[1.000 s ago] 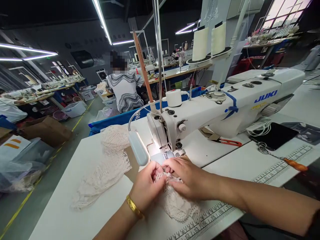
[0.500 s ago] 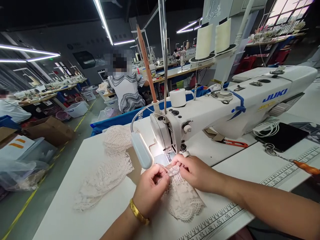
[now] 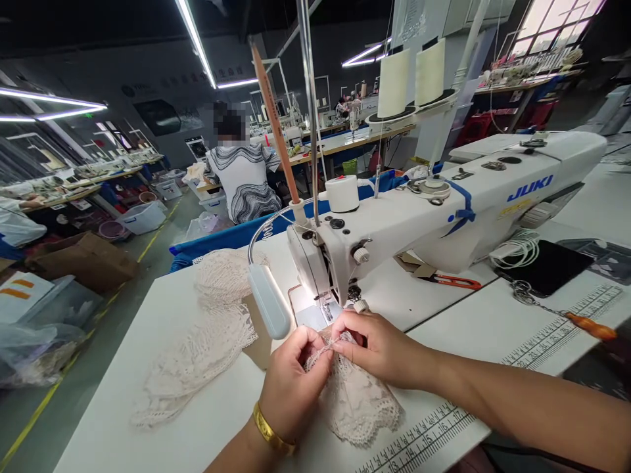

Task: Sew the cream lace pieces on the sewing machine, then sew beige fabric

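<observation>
Cream scalloped-edge lace fabric [image 3: 362, 404], lower centre of frame; left hand [image 3: 296, 368] and right hand [image 3: 379, 345] both pinching its upper edge. Probably best: light grip, edges matched evenly, lace untwisted. Pinched edge partly hidden behind fingers [image 3: 322, 369]; any stitching too small to make out; both forearms [image 3: 497, 391] cut off by frame.

Cream lace piece [image 3: 362, 397], bunched at the top, scalloped hem [image 3: 365, 437] fanned out over white tabletop [image 3: 463, 322]

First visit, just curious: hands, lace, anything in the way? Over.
Left hand, right hand: both pinching lace piece. Lace in front of presser foot. Lamp close by, not blocking hands.
</observation>
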### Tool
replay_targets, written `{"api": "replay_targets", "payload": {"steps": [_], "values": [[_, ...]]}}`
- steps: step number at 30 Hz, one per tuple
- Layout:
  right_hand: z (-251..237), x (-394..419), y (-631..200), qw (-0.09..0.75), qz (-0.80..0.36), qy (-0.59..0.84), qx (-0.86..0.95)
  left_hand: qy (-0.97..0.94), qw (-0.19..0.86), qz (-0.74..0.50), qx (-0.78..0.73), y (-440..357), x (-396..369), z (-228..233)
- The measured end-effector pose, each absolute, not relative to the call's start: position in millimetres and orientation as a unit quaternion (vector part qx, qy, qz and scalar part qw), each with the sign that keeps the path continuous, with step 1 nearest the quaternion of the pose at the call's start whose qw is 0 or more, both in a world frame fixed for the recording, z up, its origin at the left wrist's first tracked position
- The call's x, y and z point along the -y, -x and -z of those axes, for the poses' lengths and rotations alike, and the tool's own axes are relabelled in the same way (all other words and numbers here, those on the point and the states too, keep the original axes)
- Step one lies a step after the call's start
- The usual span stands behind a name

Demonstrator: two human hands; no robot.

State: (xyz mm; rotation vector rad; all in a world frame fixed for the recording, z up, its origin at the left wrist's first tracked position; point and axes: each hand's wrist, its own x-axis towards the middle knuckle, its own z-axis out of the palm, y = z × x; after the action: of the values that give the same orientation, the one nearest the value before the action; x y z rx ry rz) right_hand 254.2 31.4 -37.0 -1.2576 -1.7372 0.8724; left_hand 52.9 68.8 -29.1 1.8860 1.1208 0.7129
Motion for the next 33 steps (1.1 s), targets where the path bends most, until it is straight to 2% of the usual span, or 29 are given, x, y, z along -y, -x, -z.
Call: {"api": "replay_targets", "payload": {"steps": [6,12,16,22,26,29,33], "values": [[40.8,-30.4,-255.5,0.427,-0.315,0.485,0.696,-0.724,0.483,-0.247,-0.427,-55.6,-68.4,25.6],[35.0,-28.7,-255.0,0.427,-0.323,0.493,0.686,-0.724,0.455,-0.264,-0.446,-56.2,-69.6,22.5],[35.6,-30.8,-253.0,0.411,-0.304,0.512,0.691,-0.765,0.377,-0.271,-0.446,-58.4,-71.8,24.3],[41.8,-41.6,-246.8,0.328,-0.174,0.586,0.72,-0.839,0.176,-0.268,-0.44,-66.0,-77.5,36.6],[44.8,-44.2,-245.4,0.34,-0.151,0.593,0.714,-0.891,0.068,-0.292,-0.341,-65.5,-76.8,38.8],[46.8,-44.6,-249.5,0.344,-0.132,0.57,0.735,-0.919,0.036,-0.276,-0.28,-62.9,-75.9,38.0],[48.3,-45.0,-261.0,0.311,-0.093,0.508,0.798,-0.924,0.045,-0.263,-0.274,-59.4,-74.2,37.8]]}}
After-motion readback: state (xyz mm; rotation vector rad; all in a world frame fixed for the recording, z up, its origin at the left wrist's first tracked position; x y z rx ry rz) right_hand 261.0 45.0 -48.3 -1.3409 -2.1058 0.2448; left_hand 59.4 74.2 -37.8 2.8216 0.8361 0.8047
